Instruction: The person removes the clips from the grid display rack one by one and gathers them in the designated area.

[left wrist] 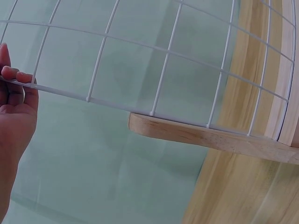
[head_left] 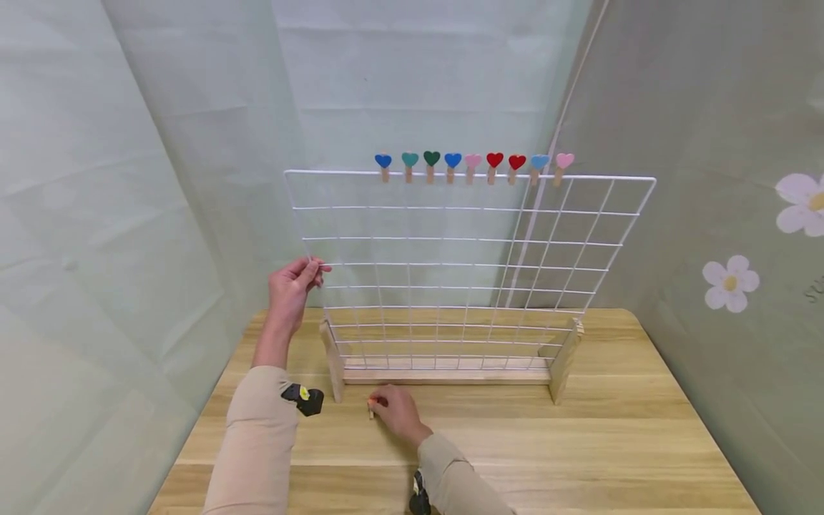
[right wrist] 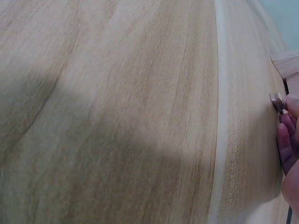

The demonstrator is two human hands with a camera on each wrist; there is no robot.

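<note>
A white wire grid panel (head_left: 463, 265) stands upright in a wooden base (head_left: 444, 373) on the table. Several wooden clothespins with coloured hearts (head_left: 473, 166) sit along its top wire. My left hand (head_left: 292, 282) pinches the grid's left edge wire (left wrist: 56, 89) between thumb and fingers (left wrist: 18, 77). My right hand (head_left: 398, 411) rests low on the table in front of the base and pinches a small wooden clothespin (head_left: 371, 410) with a red part showing. In the right wrist view the clothespin's wooden tip (right wrist: 277, 99) pokes past the fingertips (right wrist: 288, 130).
The wooden table (head_left: 618, 443) extends to the right and toward me. Pale green fabric walls (head_left: 148, 179) enclose the scene; the right wall carries white flower prints (head_left: 730, 282). The base's wooden left foot (left wrist: 205, 135) juts toward the table's left side.
</note>
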